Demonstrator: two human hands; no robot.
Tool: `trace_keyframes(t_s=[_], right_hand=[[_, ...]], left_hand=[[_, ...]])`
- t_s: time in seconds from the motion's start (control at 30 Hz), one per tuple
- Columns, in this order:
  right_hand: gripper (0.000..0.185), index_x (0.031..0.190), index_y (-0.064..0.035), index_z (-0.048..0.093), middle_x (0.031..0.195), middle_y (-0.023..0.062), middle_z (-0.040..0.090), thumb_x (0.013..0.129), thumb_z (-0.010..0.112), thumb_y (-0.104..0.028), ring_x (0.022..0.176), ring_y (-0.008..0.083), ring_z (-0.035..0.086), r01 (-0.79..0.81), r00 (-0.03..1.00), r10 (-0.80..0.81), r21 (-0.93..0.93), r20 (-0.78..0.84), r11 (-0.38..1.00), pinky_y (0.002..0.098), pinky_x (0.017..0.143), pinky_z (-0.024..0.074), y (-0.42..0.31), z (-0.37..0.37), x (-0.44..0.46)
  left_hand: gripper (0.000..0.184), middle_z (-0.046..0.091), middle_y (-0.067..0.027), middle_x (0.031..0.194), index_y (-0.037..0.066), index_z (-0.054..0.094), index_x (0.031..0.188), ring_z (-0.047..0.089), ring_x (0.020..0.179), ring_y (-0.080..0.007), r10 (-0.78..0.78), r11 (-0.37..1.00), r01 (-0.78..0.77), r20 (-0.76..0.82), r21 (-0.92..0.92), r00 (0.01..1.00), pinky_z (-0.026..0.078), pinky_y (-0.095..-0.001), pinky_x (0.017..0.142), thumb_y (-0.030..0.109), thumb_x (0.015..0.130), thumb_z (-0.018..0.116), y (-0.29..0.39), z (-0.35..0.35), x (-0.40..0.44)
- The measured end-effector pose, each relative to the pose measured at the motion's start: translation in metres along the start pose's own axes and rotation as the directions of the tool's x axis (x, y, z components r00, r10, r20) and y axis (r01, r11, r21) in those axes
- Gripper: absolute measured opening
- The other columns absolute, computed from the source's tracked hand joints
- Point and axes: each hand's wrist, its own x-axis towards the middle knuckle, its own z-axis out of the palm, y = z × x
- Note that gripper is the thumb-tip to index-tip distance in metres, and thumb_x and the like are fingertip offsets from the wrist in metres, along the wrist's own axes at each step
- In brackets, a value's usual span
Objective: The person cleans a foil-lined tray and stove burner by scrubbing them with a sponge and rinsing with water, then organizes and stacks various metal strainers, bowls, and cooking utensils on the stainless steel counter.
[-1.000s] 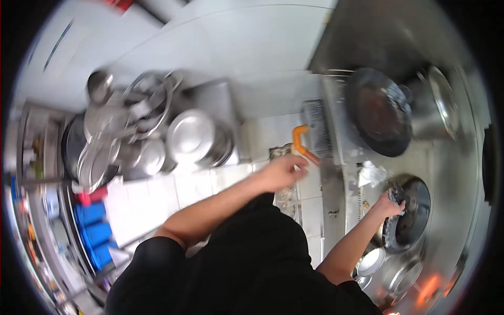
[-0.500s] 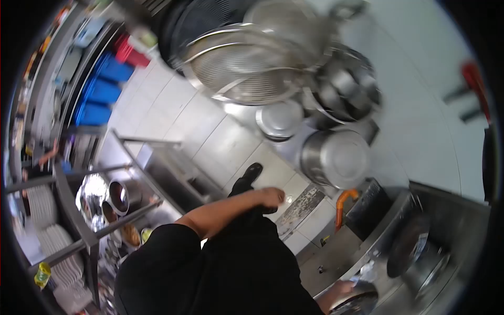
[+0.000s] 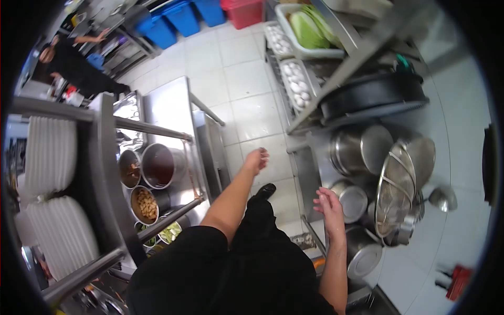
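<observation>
My left hand [image 3: 256, 161] hangs over the tiled floor in front of me, its fingers loosely curled and slightly apart, with nothing visible in them. To the right, my right hand [image 3: 329, 206] is empty, its fingers spread. It is nearest to a lidded metal pot [image 3: 350, 202] on the steel shelf, though I cannot tell whether they touch. Another lidded pot [image 3: 364, 258] stands below that one. Beyond them, a large wire strainer [image 3: 397, 189] leans among more metal pots.
On the left, a steel counter [image 3: 167, 102] carries pots of food, including a pot of dark liquid [image 3: 158, 166]. Stacked white plates [image 3: 60, 239] stand nearer. Ahead right, a rack holds eggs [image 3: 296, 81] and a tub of leafy greens [image 3: 310, 31]. Another person [image 3: 76, 63] stands far left.
My view has swung left, toward the aisle. My right hand has come away from the pan at the sink and is now raised, empty, beside the pots. My left hand stays ahead of me.
</observation>
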Motion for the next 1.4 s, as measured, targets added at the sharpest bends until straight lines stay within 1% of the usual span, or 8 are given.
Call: trace_keyframes(t_s=[0.17, 0.37, 0.77, 0.97, 1.0, 1.13, 1.3, 1.4], right_hand=[[0.031, 0.126, -0.0028, 0.06, 0.115, 0.0061, 0.065, 0.104, 0.057, -0.024, 0.095, 0.0156, 0.064, 0.033, 0.986, -0.013, -0.113, 0.169, 0.993, 0.03, 0.076, 0.0549, -0.01, 0.071, 0.1], [0.027, 0.12, -0.003, 0.061, 0.111, 0.0058, 0.064, 0.102, 0.057, -0.023, 0.092, 0.0161, 0.063, 0.085, 0.971, -0.099, 0.07, 0.216, 0.994, 0.0297, 0.072, 0.0533, -0.051, 0.126, 0.156], [0.025, 0.118, -0.0055, 0.063, 0.108, 0.0056, 0.065, 0.1, 0.06, -0.022, 0.085, 0.0148, 0.062, 0.099, 0.982, -0.134, 0.239, 0.132, 0.966, 0.0304, 0.07, 0.0557, -0.084, 0.119, 0.206], [0.022, 0.113, -0.0058, 0.064, 0.103, 0.0052, 0.065, 0.099, 0.061, -0.023, 0.087, 0.0157, 0.064, 0.164, 0.97, -0.206, 0.279, 0.128, 0.946, 0.0284, 0.069, 0.0531, -0.086, 0.095, 0.21], [0.022, 0.113, -0.0057, 0.064, 0.101, 0.0049, 0.065, 0.099, 0.061, -0.023, 0.087, 0.0155, 0.064, 0.146, 0.975, -0.184, 0.262, 0.126, 0.954, 0.0284, 0.069, 0.0531, -0.083, 0.091, 0.214], [0.023, 0.113, -0.0058, 0.064, 0.098, 0.0041, 0.065, 0.1, 0.061, -0.025, 0.086, 0.0144, 0.064, 0.061, 0.983, -0.078, 0.104, 0.169, 0.993, 0.028, 0.069, 0.053, -0.05, 0.078, 0.218], [0.033, 0.113, -0.0048, 0.066, 0.096, 0.0066, 0.067, 0.096, 0.065, -0.033, 0.085, 0.0167, 0.065, -0.073, 0.988, 0.074, -0.014, 0.133, 0.997, 0.0307, 0.073, 0.054, -0.018, 0.052, 0.2], [0.037, 0.11, -0.0035, 0.068, 0.099, 0.0102, 0.071, 0.093, 0.067, -0.036, 0.09, 0.0203, 0.068, -0.043, 0.999, 0.046, -0.188, 0.015, 0.981, 0.0346, 0.079, 0.0547, -0.009, 0.034, 0.191]], left_hand=[[0.015, 0.057, -0.0019, 0.073, 0.012, 0.062, 0.093, 0.053, 0.056, -0.0155, 0.064, 0.989, -0.055, 0.068, -0.135, 0.996, 0.046, -0.0343, 0.047, 0.026, 0.096, 0.058, -0.033, -0.001, 0.034], [0.035, 0.057, -0.0035, 0.109, 0.01, 0.055, 0.122, 0.06, 0.087, -0.0169, 0.122, 0.992, -0.123, 0.028, 0.032, 0.992, 0.054, -0.0344, 0.07, 0.034, 0.096, 0.058, 0.046, 0.011, -0.067], [0.036, 0.061, -0.0054, 0.112, 0.013, 0.058, 0.123, 0.06, 0.093, -0.0193, 0.381, 0.916, -0.383, 0.041, 0.12, 0.924, 0.052, -0.0356, 0.074, 0.036, 0.096, 0.056, 0.152, 0.027, -0.108], [0.031, 0.064, 0.0004, 0.096, 0.01, 0.066, 0.116, 0.045, 0.077, -0.0108, 0.809, 0.554, -0.77, 0.013, 0.318, 0.587, 0.039, -0.0282, 0.066, 0.031, 0.094, 0.06, 0.268, 0.066, -0.155], [0.027, 0.067, -0.005, 0.101, 0.004, 0.067, 0.112, 0.057, 0.097, -0.0152, 0.797, 0.583, -0.757, -0.026, 0.296, 0.603, 0.046, -0.0307, 0.088, 0.027, 0.097, 0.063, 0.288, 0.087, -0.181], [0.031, 0.067, -0.0049, 0.102, 0.005, 0.066, 0.115, 0.056, 0.099, -0.0145, 0.868, 0.444, -0.843, 0.087, 0.305, 0.489, 0.045, -0.0295, 0.089, 0.031, 0.098, 0.064, 0.35, 0.137, -0.173], [0.046, 0.07, -0.0173, 0.108, 0.004, 0.062, 0.126, 0.067, 0.087, -0.0266, 0.607, 0.22, -0.63, 0.401, 0.745, 0.686, 0.053, -0.0388, 0.078, 0.04, 0.097, 0.062, 0.348, 0.15, -0.132], [0.079, 0.061, -0.0261, 0.133, 0.005, 0.053, 0.142, 0.055, 0.13, -0.0397, 0.179, -0.475, -0.432, 0.565, 0.766, 0.806, 0.043, -0.0453, 0.11, 0.06, 0.087, 0.067, 0.321, 0.108, -0.084]])
